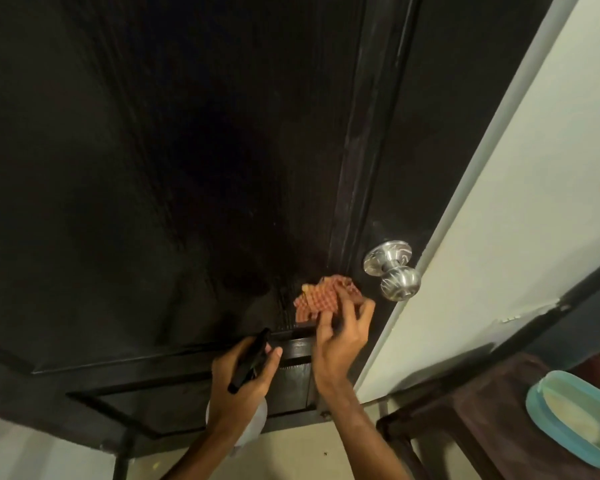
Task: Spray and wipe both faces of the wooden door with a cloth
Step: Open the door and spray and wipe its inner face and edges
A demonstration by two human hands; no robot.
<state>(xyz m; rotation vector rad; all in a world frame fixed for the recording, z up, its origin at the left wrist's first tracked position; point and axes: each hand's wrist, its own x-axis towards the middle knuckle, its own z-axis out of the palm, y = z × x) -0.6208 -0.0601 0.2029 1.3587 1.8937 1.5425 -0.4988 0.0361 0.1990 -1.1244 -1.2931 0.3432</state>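
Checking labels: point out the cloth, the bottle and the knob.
cloth (321, 299), head view, middle of the checked folds.
bottle (253, 356), head view, black spray head.
knob (400, 283), head view, front of the round metal ball.

This looks like a room in a home, seen at a doorway. A dark panelled wooden door (187, 168) with a round polished metal knob (394, 270) fills most of the view, the sort fitted to household rooms. Beside it runs a pale painted wall (516, 220) with a dark band along its base and chipped paint (513, 317). A low dark wooden desk (482, 407) carries a teal plastic container (548, 424), and the floor (309, 452) is light-coloured with a few specks.
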